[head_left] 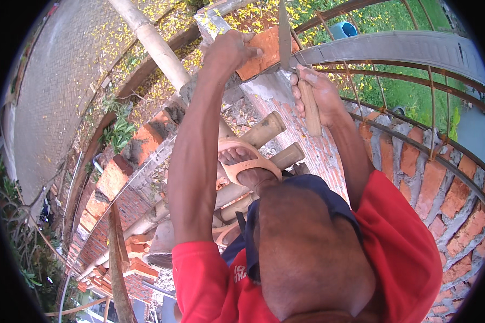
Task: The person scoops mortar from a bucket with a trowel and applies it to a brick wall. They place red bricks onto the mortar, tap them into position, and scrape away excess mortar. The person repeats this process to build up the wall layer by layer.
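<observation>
Steel bars [431,107], rusty and bent into long curves, crowd the upper right beside the right hand [319,96], and one broad grey band [399,46] runs through them, its near end just beside the trowel [309,107]. Two cut bamboo ends [269,129] jut out below the hands, next to a foot in a tan sandal [248,161]; a second sandal shows partly behind the left forearm. One longer bamboo pole [151,46] slants down from the upper left, passing behind that arm. Broken bricks [140,266] lie heaped at the lower left, too jumbled to count, and a mortar-jointed brick wall [431,183] curves along the right. One blue container [344,30] sits on the grass beyond the bars, its round mouth facing right; what it holds cannot be told. One grey, round-ended object [160,242] sits partly behind the left arm, perhaps a bucket, its contents hidden. One orange brick [267,49] lies at the top of the mortar-streaked brickwork [307,142], the left hand [230,51] clasped over its left end, thumb on its face. Fingers of the right hand close around the trowel's wooden handle, the blade upright across the brick's right end; whether they touch is unclear.
</observation>
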Available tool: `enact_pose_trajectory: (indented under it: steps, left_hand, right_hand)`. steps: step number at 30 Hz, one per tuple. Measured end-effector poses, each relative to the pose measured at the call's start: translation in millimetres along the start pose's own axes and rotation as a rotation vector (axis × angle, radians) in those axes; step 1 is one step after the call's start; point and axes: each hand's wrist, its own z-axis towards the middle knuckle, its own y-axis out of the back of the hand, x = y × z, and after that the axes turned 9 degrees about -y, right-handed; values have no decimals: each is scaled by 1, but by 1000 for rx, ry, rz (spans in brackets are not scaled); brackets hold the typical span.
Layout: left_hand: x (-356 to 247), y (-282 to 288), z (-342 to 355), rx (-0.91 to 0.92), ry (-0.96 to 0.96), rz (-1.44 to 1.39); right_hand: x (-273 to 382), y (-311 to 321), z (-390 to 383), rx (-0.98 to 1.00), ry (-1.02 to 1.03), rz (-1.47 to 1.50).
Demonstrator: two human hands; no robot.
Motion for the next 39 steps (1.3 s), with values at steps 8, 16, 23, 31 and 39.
enact_pose_trajectory:
  steps: [8,16,23,31,39]
  left_hand:
    - [1,1,5,37,19,6]
    - [3,-5,2,-38,-23,38]
    - [7,-8,-4,-87,-145,201]
    - [6,-24,11,-68,-389,11]
    - [16,-29,19,-80,-360,-81]
  right_hand:
    - [1,-4,-1,47,-8,-22]
    - [0,-8,-4,3,-28,-64]
    - [-28,24,-85,185,-28,-1]
    - [-69,51,-95,191,-541,191]
    - [-68,-35,-15,178,-596,574]
